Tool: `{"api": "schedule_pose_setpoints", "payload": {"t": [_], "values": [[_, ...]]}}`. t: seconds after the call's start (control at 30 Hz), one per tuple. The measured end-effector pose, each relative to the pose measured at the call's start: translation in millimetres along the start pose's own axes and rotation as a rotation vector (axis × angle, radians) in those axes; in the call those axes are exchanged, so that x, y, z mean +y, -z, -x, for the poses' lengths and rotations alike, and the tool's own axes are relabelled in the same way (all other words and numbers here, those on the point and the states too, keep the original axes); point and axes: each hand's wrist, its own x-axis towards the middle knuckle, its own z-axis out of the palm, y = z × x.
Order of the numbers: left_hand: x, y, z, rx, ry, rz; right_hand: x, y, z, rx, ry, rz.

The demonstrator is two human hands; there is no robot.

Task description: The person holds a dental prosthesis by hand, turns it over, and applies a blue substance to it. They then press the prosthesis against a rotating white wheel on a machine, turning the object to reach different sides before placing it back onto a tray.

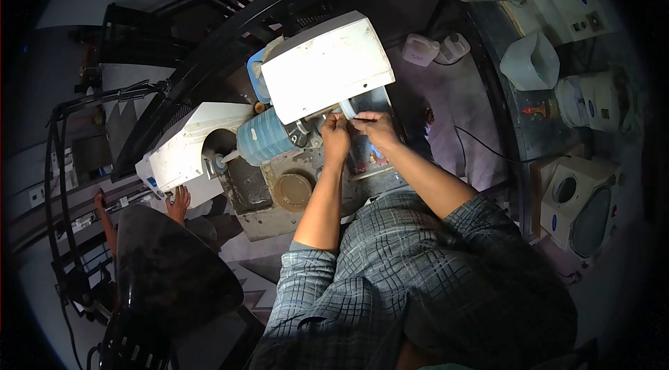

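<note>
My left hand (335, 139) and my right hand (376, 129) are close together just below the front edge of a large white housing (327, 67). Between them is a pale round wheel (348, 109), partly under the housing. The fingers of both hands are bent inward at the wheel; whatever they pinch is too small to make out. Left of my left hand, a metal spindle part (300, 134) shows under the housing. Beneath my right hand lies a shallow tray (390, 171) with small coloured items in it.
A blue ribbed container (263, 137) and a round brown bowl (293, 191) stand to the left. Beyond them, another person's hand (178, 204) rests by a second white machine (198, 143). A dark lamp shade (174, 286) fills the lower left. White jugs (421, 49) stand behind.
</note>
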Motion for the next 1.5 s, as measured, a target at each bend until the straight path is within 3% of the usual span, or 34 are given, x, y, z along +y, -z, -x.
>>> {"api": "schedule_pose_setpoints", "payload": {"t": [0.17,0.37,0.57,0.77,1.07,1.33,1.5], "values": [[-11,3,-7,-0.023,0.002,0.071,5,3,-5,-0.056,-0.079,-0.170],[-18,5,-15,-0.011,0.025,-0.010,5,4,-10,-0.036,-0.084,-0.140],[11,1,-1,-0.031,0.057,0.038,12,4,-10,-0.136,-0.081,-0.171],[-7,8,-12,-0.066,0.063,0.042,0,-5,0,-0.016,-0.093,-0.159],[-7,9,-11,-0.050,0.077,0.095,9,-3,-1,-0.073,-0.079,-0.156],[-19,9,-21,-0.012,-0.029,-0.165,9,-6,-7,0.008,-0.082,-0.198],[-26,10,-24,-0.005,0.011,-0.079,13,-2,-9,-0.027,-0.114,-0.170]]}}
